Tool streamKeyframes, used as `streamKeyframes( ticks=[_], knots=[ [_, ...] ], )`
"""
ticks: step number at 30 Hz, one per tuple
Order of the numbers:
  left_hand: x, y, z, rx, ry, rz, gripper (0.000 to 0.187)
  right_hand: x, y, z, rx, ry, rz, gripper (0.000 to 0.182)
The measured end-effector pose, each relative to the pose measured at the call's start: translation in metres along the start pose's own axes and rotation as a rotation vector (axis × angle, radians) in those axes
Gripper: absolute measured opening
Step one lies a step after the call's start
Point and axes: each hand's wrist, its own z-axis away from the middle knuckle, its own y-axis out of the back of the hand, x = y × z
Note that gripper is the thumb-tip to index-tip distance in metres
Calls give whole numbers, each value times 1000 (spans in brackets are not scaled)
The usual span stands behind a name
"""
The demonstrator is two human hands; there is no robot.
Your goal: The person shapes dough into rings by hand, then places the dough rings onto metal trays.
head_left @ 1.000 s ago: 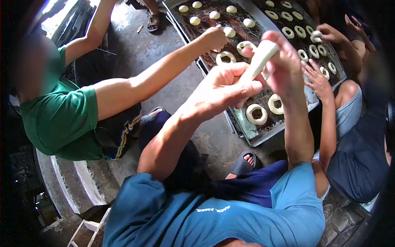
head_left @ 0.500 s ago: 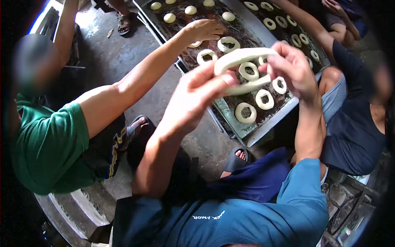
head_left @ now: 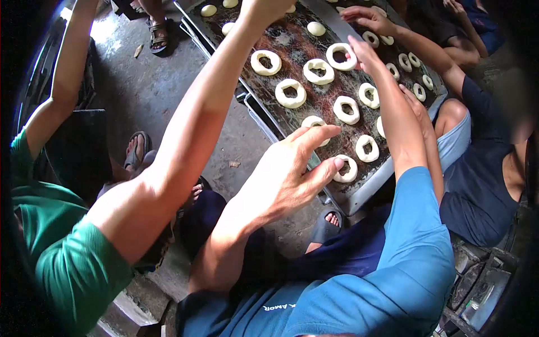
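My left hand hovers in front of the tray's near left corner, fingers stretched out and thumb apart, holding nothing. Farther out, my right hand grips the right edge of a dough ring at the tray surface, a fingertip showing inside the hole. Near that ring, another dough ring lies to its lower left. Several more rings rest on the dark baking tray, including one dough ring near the front. My left hand partly covers two rings.
Round dough balls sit at the tray's far end. A person in a green sleeve reaches across from the left. At right, another person's hand is above a second tray with rings.
Both hands held a stretched dough ring in the air; now my left hand has let go. My right hand has moved away from me with the ring, down to the tray.
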Motion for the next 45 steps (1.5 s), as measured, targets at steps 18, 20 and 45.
streamKeyframes(
  ticks=[18, 20, 45],
  knots=[
    [-3, 32, -2, 158, -7, -71, 34, -52, -103, 32, 8, 457, 989, 30],
    [2, 33, 0, 177, 43, -56, 20, -73, -134, 50, -94, 503, 845, 34],
    [-28, 13, -15, 681, 2, -37, 56, -87, -90, 234, -495, 405, -515, 36]
  ],
)
